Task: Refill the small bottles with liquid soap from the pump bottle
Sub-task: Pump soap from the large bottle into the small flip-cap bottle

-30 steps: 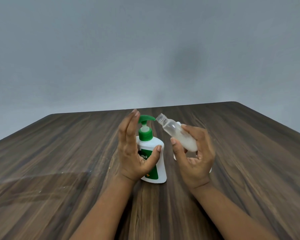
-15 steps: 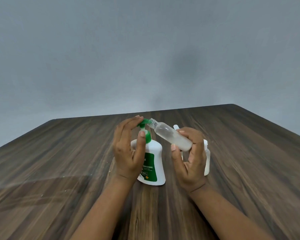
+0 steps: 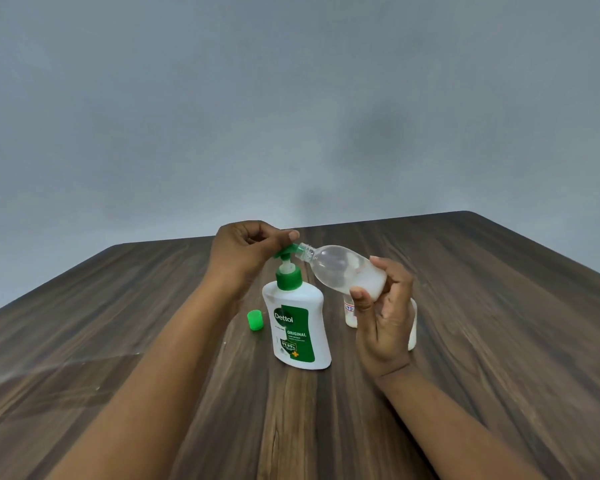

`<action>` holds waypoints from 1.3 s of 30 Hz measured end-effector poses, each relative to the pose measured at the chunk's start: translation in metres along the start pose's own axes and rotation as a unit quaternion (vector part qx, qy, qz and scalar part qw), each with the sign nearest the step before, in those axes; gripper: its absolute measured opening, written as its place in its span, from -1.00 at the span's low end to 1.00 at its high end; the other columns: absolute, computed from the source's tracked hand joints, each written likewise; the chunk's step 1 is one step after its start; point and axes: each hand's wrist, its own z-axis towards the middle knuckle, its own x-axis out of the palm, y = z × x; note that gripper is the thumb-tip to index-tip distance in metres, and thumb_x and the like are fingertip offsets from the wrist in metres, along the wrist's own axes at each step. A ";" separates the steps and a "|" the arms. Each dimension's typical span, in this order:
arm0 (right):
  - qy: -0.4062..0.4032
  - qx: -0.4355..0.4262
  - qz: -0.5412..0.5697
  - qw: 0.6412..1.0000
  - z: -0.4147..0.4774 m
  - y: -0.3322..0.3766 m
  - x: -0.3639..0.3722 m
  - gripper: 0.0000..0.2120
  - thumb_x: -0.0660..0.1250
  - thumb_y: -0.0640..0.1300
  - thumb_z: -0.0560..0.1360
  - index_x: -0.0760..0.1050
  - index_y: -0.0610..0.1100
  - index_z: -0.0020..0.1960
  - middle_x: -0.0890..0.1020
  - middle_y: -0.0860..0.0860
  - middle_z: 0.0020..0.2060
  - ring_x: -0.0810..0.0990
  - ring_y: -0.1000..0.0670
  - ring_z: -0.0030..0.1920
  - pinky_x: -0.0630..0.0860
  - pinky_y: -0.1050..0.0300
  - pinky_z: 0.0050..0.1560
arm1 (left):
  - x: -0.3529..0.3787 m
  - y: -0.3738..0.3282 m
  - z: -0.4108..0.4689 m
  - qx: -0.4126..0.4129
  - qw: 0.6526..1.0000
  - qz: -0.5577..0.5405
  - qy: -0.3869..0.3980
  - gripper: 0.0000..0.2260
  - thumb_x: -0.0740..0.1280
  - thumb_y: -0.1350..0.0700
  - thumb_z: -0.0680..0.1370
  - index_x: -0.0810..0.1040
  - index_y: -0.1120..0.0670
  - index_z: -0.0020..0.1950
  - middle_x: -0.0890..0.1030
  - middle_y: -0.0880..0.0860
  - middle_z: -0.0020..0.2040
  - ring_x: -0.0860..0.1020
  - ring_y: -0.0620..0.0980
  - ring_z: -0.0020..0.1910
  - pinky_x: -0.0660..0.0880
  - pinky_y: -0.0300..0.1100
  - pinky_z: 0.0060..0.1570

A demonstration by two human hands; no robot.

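The right hand (image 3: pixel 383 320) wraps thumb and fingers around the lower half of a clear small bottle (image 3: pixel 343 270), holding it in the air above the worktop (image 3: pixel 499 341) with its open mouth set against the green spout of the pump bottle (image 3: pixel 297 327). The left hand (image 3: pixel 248 251) sits curled over the pump head (image 3: pixel 286 252), its fingertips resting on the top of it, gripping nothing but poised to press.

To do this step well, I judge the mouth should stay seated right under the spout tip, the press should be slow and straight down so the pump bottle does not tip, and the small bottle should follow the head as it sinks.

The small bottle's long axis lies tilted, closer to level than upright: neck up and to the left toward the spout, base lower and to the right inside the hand. A little whitish liquid pools at that low end.

The pump bottle stands upright near the worktop's middle, label facing the camera. A loose green cap (image 3: pixel 255 320) lies just left of it. Behind the right hand, 2 more white bottles (image 3: pixel 350 315) stand, largely hidden.
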 end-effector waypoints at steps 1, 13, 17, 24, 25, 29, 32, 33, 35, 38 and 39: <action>0.002 0.007 0.001 1.000 0.000 0.000 0.000 -0.56 0.16 0.23 0.55 0.32 -0.11 0.20 0.51 0.11 0.01 0.50 0.25 -0.06 0.41 0.46 -0.08 | 0.001 0.000 -0.001 -0.010 1.000 -0.009 0.000 -0.86 0.47 0.20 0.41 0.60 0.25 -0.28 0.64 -0.05 -0.40 0.58 -0.21 -0.35 0.48 -0.42 -0.28; 0.010 -0.012 -0.052 0.999 -0.002 0.002 -0.002 -0.55 0.11 0.20 0.57 0.34 -0.20 0.14 0.46 0.06 0.00 0.45 0.37 0.05 0.36 0.54 -0.02 | 0.005 0.007 -0.011 0.008 0.996 0.073 -0.048 -0.84 0.44 0.08 0.45 0.61 0.13 -0.28 0.63 0.22 -0.16 0.49 -0.01 -0.25 0.52 0.04 -0.03; 0.034 0.001 -0.067 0.997 -0.006 -0.004 -0.003 -0.53 0.06 0.24 0.58 0.31 -0.16 0.17 0.45 0.06 -0.03 0.45 0.33 0.00 0.37 0.51 -0.04 | 0.004 0.007 -0.010 0.015 0.994 0.103 -0.043 -0.83 0.44 0.06 0.45 0.59 0.06 -0.32 0.65 0.14 -0.19 0.52 0.01 -0.22 0.51 0.05 -0.05; 0.088 0.015 -0.054 0.995 -0.012 -0.009 -0.002 -0.60 0.14 0.11 0.54 0.20 -0.12 0.23 0.36 0.20 0.00 0.43 0.26 -0.07 0.35 0.45 -0.10 | 0.005 -0.004 -0.009 0.062 0.971 0.221 -0.067 -0.78 0.41 -0.07 0.44 0.55 -0.03 -0.36 0.61 -0.06 -0.26 0.51 -0.12 -0.23 0.39 0.18 0.11; 0.092 0.014 -0.049 0.994 -0.012 -0.008 -0.001 -0.62 0.15 0.06 0.52 0.19 -0.12 0.23 0.36 0.25 0.04 0.43 0.25 -0.09 0.36 0.44 -0.11 | 0.003 -0.007 -0.006 0.052 0.974 0.215 -0.054 -0.79 0.41 -0.11 0.39 0.57 -0.02 -0.35 0.62 -0.08 -0.30 0.53 -0.10 -0.24 0.40 0.22 0.12; 0.095 0.004 -0.035 0.995 -0.010 -0.007 0.000 -0.56 0.11 0.19 0.57 0.19 -0.11 0.25 0.32 0.40 0.09 0.43 0.24 -0.10 0.37 0.43 -0.12 | -0.001 -0.012 0.005 0.017 0.981 0.193 0.002 -0.84 0.37 -0.18 0.27 0.60 -0.12 -0.33 0.61 -0.16 -0.41 0.54 -0.07 -0.25 0.41 0.28 0.15; 0.093 -0.005 -0.036 0.995 -0.010 -0.007 0.000 -0.55 0.08 0.23 0.57 0.20 -0.09 0.26 0.33 0.39 0.09 0.44 0.22 -0.10 0.39 0.41 -0.13 | -0.002 -0.008 0.009 0.012 0.981 0.191 0.010 -0.85 0.37 -0.17 0.28 0.59 -0.11 -0.37 0.58 -0.16 -0.46 0.52 -0.06 -0.30 0.42 0.22 0.15; 0.090 -0.008 -0.037 0.995 -0.011 -0.007 -0.001 -0.56 0.08 0.23 0.57 0.21 -0.08 0.26 0.34 0.37 0.08 0.44 0.22 -0.09 0.39 0.41 -0.12 | -0.002 -0.006 0.009 0.011 0.980 0.198 0.008 -0.86 0.38 -0.15 0.30 0.58 -0.12 -0.39 0.58 -0.15 -0.46 0.53 -0.05 -0.30 0.43 0.17 0.14; 0.081 -0.013 -0.041 0.996 -0.011 -0.008 -0.002 -0.56 0.06 0.22 0.58 0.23 -0.10 0.26 0.36 0.24 0.03 0.44 0.23 -0.05 0.39 0.39 -0.07 | 0.000 -0.002 0.005 0.008 0.978 0.210 -0.004 -0.86 0.40 -0.10 0.35 0.56 -0.16 -0.40 0.61 -0.12 -0.42 0.60 -0.05 -0.21 0.42 0.19 0.16; 0.073 -0.008 -0.045 0.996 -0.011 -0.006 -0.002 -0.56 0.05 0.23 0.58 0.23 -0.10 0.25 0.35 0.17 0.02 0.45 0.21 -0.07 0.40 0.36 -0.09 | 0.004 0.002 0.000 0.012 0.978 0.209 -0.025 -0.79 0.43 -0.05 0.40 0.54 -0.09 -0.42 0.65 -0.08 -0.30 0.61 -0.07 -0.11 0.37 0.18 0.21; 0.072 -0.008 -0.045 0.996 -0.011 -0.005 -0.002 -0.56 0.04 0.23 0.58 0.24 -0.10 0.25 0.35 0.17 0.02 0.45 0.22 -0.08 0.39 0.37 -0.10 | 0.004 0.002 -0.002 0.011 0.977 0.210 -0.029 -0.77 0.43 -0.03 0.42 0.52 -0.06 -0.42 0.66 -0.08 -0.28 0.61 -0.07 -0.09 0.34 0.16 0.23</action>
